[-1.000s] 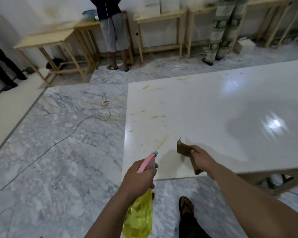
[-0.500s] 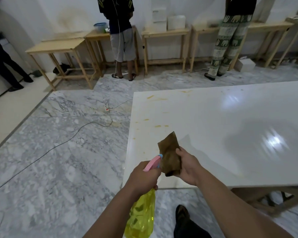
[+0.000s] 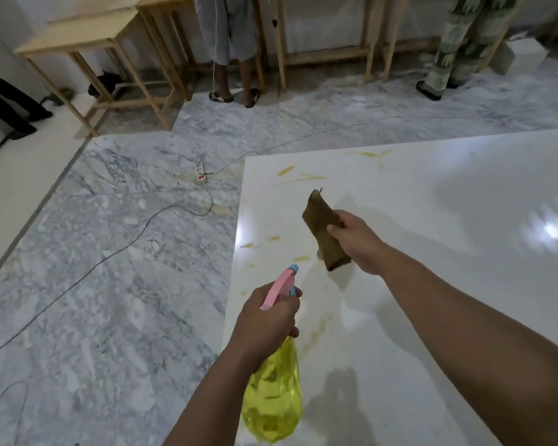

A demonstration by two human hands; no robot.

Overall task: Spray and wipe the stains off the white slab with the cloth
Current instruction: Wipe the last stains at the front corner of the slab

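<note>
A large glossy white slab (image 3: 432,204) fills the right half of the view. Yellowish stains (image 3: 300,180) streak its far left corner, and smaller spots (image 3: 300,258) lie near its left edge. My left hand (image 3: 266,320) grips a yellow spray bottle (image 3: 273,397) by its pink trigger head, nozzle pointing over the slab's left part. My right hand (image 3: 355,241) holds a brown cloth (image 3: 322,231) just above the slab, beside the smaller spots.
Grey marble floor lies to the left, with a power strip (image 3: 201,172) and a dark cable (image 3: 110,252) trailing across it. Wooden tables (image 3: 87,37) line the far wall. Two people's legs (image 3: 231,59) stand there, another person's legs (image 3: 10,101) at far left.
I have come closer to the slab and the view has tilted down. My right hand carried the cloth forward and right, away from the bottle nozzle and out over the slab.
</note>
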